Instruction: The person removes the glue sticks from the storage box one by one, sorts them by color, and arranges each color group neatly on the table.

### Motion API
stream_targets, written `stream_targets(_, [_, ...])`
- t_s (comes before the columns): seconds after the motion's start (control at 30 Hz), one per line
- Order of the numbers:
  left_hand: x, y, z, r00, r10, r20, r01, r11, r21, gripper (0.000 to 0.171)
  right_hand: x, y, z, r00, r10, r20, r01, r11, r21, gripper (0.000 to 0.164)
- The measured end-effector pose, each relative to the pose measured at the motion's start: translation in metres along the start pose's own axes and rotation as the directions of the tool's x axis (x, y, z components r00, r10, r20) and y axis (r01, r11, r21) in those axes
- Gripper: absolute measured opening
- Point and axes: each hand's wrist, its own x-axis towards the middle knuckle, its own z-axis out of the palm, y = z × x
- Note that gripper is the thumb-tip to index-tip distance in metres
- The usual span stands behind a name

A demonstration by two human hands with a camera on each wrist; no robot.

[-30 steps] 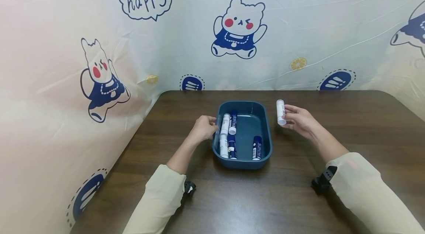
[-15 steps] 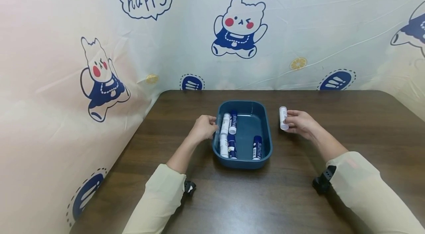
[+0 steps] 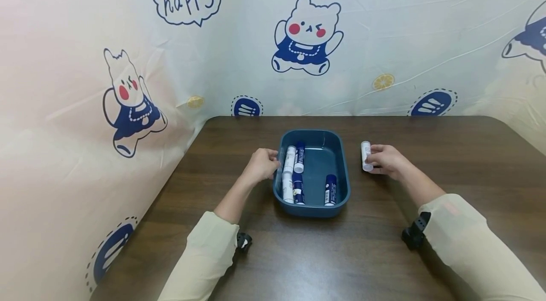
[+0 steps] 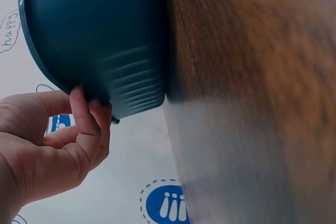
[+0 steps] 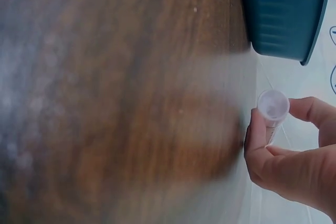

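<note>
My right hand (image 3: 389, 160) pinches a white glue stick (image 3: 365, 156) between thumb and fingers, to the right of the dark blue box (image 3: 316, 212). In the right wrist view, the round end of the glue stick (image 5: 273, 105) faces the camera, close to the tabletop. My left hand (image 3: 261, 165) grips the left side of the box at its rim; the left wrist view has its fingertips (image 4: 77, 98) curled up against the rim. Inside, two white glue sticks (image 3: 287, 187) lie along the left wall, beside two navy ones (image 3: 300, 157). Another navy glue stick (image 3: 330, 190) lies at the near right.
The brown wooden table (image 3: 324, 263) carries the box near its middle. Behind it and at the left hangs a pale curtain (image 3: 251, 45) with cartoon prints. Black wrist cameras sit under both sleeves (image 3: 462, 230).
My right hand has lowered the white glue stick and drawn it slightly right, away from the box. The left hand and the box have stayed in place.
</note>
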Motion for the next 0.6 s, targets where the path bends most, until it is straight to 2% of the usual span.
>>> stream_targets(0.23, [0.0,-0.0008,-0.0001,1.0,0.008,-0.002,-0.008,1.0,-0.007,0.039,0.0028,-0.0004,0.0026,0.999,-0.012,-0.032,0.008,0.989,-0.145,0.068])
stream_targets(0.47, [0.0007,-0.0018,0.0001,0.999,0.037,-0.013,-0.037,0.999,0.003,0.038,0.0066,-0.0022,0.006,0.996,-0.045,-0.076,0.017,0.941,-0.338,0.066])
stream_targets(0.6, [0.0005,-0.0024,0.0,0.998,0.054,-0.021,-0.054,0.999,0.01,0.038,0.0076,-0.0026,0.0082,0.995,-0.064,-0.083,0.025,0.917,-0.399,0.066])
